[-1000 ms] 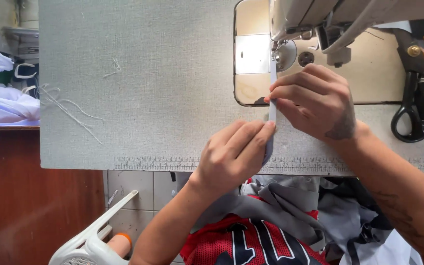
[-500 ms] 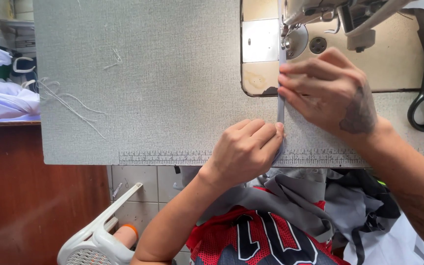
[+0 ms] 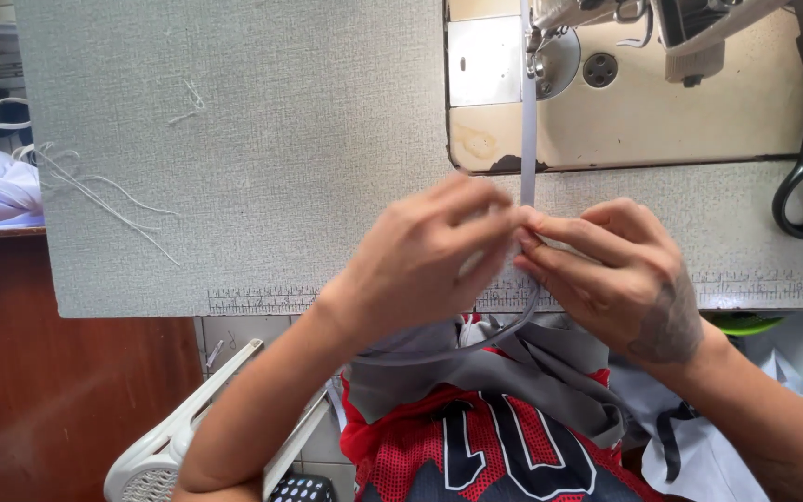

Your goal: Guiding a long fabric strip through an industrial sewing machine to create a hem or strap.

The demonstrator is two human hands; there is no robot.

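Where hands (image 3: 522, 256) meet, strap (image 3: 528, 112) end hidden

Left hand (image 3: 420, 265) and right hand (image 3: 620, 274) meet fingertip to fingertip, fingers (image 3: 476, 218) pinched together.

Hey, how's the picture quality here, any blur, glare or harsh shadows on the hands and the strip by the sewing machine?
Head view: even daylight, soft shadows only; the left hand and right hand are slightly motion-soft at the fingertips where they pinch the grey strip; mild glare on the metal plate of the sewing machine; the table edges bow a little from the wide lens.
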